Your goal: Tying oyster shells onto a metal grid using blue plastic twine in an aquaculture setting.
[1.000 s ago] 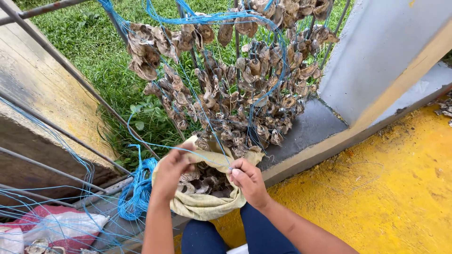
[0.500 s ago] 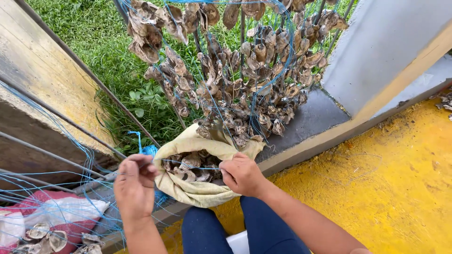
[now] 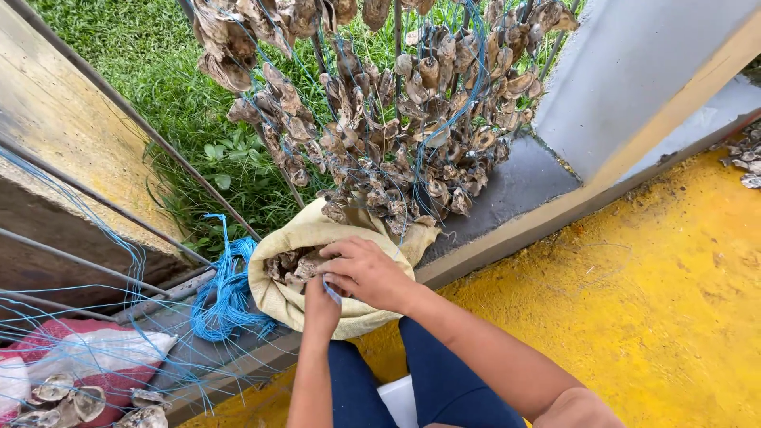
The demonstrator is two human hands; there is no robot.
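Note:
A tan woven sack (image 3: 289, 305) stands open in front of my knees, with grey-brown oyster shells (image 3: 292, 263) inside. Over its mouth my two hands meet. My right hand (image 3: 369, 273) lies on top with its fingers curled. My left hand (image 3: 321, 305) comes up from below, partly hidden under it. Between their fingertips shows a short bit of pale blue cord (image 3: 333, 291), pinched by both. Just above the sack hang several strings of shells (image 3: 380, 135) threaded on blue cord, dangling from a railing.
A tangle of blue cord (image 3: 226, 295) lies left of the sack. A red and white sack (image 3: 95, 364) with loose shells sits at bottom left. Metal rails (image 3: 79, 254) cross the left side. Grass lies beyond; a grey pillar (image 3: 634, 71) and yellow floor (image 3: 650, 301) are right.
My left hand swung out to the left pinching blue cord, then came back to the sack's mouth under my right hand. The view has tilted down a little.

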